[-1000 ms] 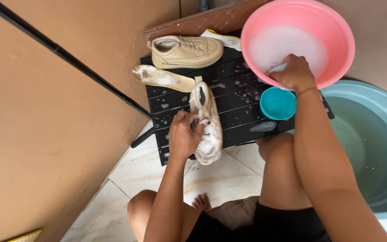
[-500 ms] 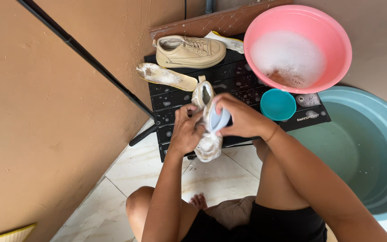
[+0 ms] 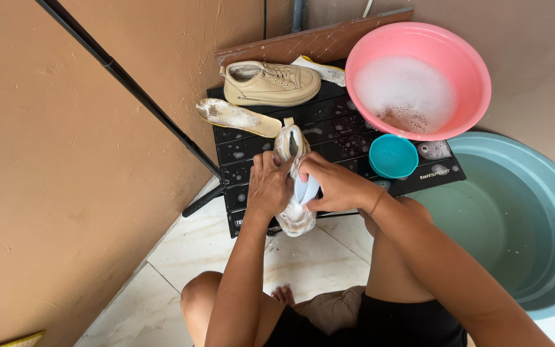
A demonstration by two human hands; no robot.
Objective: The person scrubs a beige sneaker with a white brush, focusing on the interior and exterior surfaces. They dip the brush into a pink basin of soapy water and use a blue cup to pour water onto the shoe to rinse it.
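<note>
The left hand [image 3: 270, 186] clamps a soapy beige sneaker [image 3: 293, 183] steady on the black slatted table [image 3: 348, 128]; the right hand [image 3: 334, 185] pinches a pale-blue brush [image 3: 305, 189] against it, soapy pink basin [image 3: 419, 80] at one o'clock.

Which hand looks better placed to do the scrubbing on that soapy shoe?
Probably the right hand: it holds the pale blue brush against the soapy shoe. The left hand clasps the shoe's side, steadying it on the black table.

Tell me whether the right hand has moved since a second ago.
Yes. The right hand left the pink basin and came down-left past the teal cup onto the soapy shoe, holding a light blue brush.
</note>
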